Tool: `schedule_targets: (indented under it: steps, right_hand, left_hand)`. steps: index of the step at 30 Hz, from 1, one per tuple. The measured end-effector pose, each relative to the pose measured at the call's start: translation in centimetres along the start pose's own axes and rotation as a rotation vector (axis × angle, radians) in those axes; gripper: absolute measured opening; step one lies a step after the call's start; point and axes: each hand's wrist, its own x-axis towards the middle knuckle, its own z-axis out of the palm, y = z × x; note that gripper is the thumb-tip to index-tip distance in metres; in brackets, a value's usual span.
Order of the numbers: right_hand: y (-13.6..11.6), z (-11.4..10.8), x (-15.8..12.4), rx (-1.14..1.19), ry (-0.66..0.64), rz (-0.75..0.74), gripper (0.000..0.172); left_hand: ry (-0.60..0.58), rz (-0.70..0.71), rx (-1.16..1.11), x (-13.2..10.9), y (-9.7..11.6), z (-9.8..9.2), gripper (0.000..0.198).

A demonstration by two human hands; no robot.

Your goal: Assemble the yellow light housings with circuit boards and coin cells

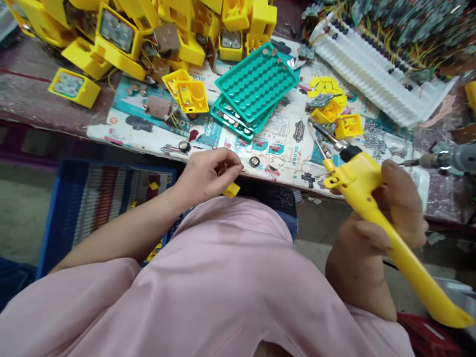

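My right hand [397, 213] is wrapped round a long yellow plastic tool part [394, 238], raised at the right over the table's front edge. Its dark collar and metal tip point up and left, toward small yellow housings [348, 126]. At the table's front edge, my left hand [211, 173] has its fingers curled, thumb and fingertips together. A small yellow piece [231, 190] shows just under those fingers; most of it is hidden by the hand. Small round metal-rimmed parts lie on either side of my left hand, one [255, 161] to the right and one [184, 146] to the left.
Two stacked green trays [256, 84] hold some coin-like discs. Yellow housings [74, 88] are heaped at the back left. A white ribbed tray [372, 69] with wired parts is at the back right. An electric screwdriver [449, 158] is at the right. A blue crate [55, 218] stands below left.
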Motion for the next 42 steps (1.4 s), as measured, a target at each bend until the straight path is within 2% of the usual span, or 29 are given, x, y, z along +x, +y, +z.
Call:
schedule_targets:
  steps: [2, 3, 5, 7, 10, 12, 15, 17, 19, 21, 24, 28, 31, 34, 38, 42]
  right_hand:
    - [0.3, 0.3, -0.4, 0.043, 0.225, -0.012, 0.059]
    - [0.5, 0.6, -0.6, 0.074, 0.278, 0.004, 0.056]
    - [0.5, 0.9, -0.8, 0.105, 0.204, 0.095, 0.051]
    - [0.3, 1.1, -0.8, 0.13, 0.148, 0.136, 0.047]
    - [-0.2, 1.4, -0.7, 0.206, 0.117, 0.134, 0.048]
    - [-0.5, 1.6, -0.7, 0.221, 0.136, 0.135, 0.053]
    - [-0.7, 1.5, -0.9, 0.137, 0.139, 0.102, 0.059]
    - [-0.6, 1.0, -1.3, 0.079, 0.082, 0.076, 0.06]
    - [-0.6, 0.5, -1.7, 0.061, 0.039, 0.08, 0.056]
    - [-0.6, 0.2, -1.9, 0.104, 0.065, 0.127, 0.048]
    - [-0.7, 0.2, -2.1, 0.266, 0.132, 0.243, 0.042]
    - [-1.1, 0.6, -2.1, 0.361, 0.166, 0.417, 0.035]
    - [-1.3, 1.0, -2.0, 0.348, 0.176, 0.45, 0.033]
    - [-1.4, 1.2, -2.0, 0.329, 0.153, 0.461, 0.035]
    - [-1.4, 1.3, -1.9, 0.326, 0.157, 0.486, 0.034]
    - [-1.2, 1.5, -2.0, 0.359, 0.177, 0.484, 0.034]
  left_hand:
    - [-0.01, -0.117, -0.204, 0.2, 0.2, -0.6, 0.02]
    - [-0.015, -0.164, -0.308, 0.3, 0.3, -1.1, 0.023]
    - [-0.017, -0.23, -0.482, 0.8, 0.8, -2.3, 0.028]
    - [0.022, -0.223, -0.546, 1.4, 1.4, -3.8, 0.03]
    - [0.093, -0.077, -0.338, 2.7, 2.0, -6.0, 0.026]
    - [0.058, 0.049, -0.107, 3.5, 1.9, -6.4, 0.019]
    - [-0.137, 0.191, 0.159, 4.3, 1.1, -5.1, 0.013]
    - [-0.223, 0.231, 0.276, 4.2, 0.6, -3.6, 0.015]
    - [-0.226, 0.251, 0.35, 3.6, 0.3, -2.3, 0.017]
    - [-0.206, 0.268, 0.357, 3.0, 0.2, -1.5, 0.019]
    - [-0.194, 0.176, 0.149, 2.6, 0.2, -1.3, 0.016]
    - [-0.211, -0.184, -0.423, 2.8, 0.3, -1.9, 0.014]
    - [-0.215, -0.355, -0.668, 3.0, 0.3, -2.4, 0.019]
    - [-0.235, -0.392, -0.714, 3.1, 0.3, -2.8, 0.02]
    - [-0.238, -0.362, -0.74, 3.5, 0.8, -3.8, 0.016]
    - [-0.157, -0.278, -0.689, 4.3, 1.3, -5.2, 0.012]
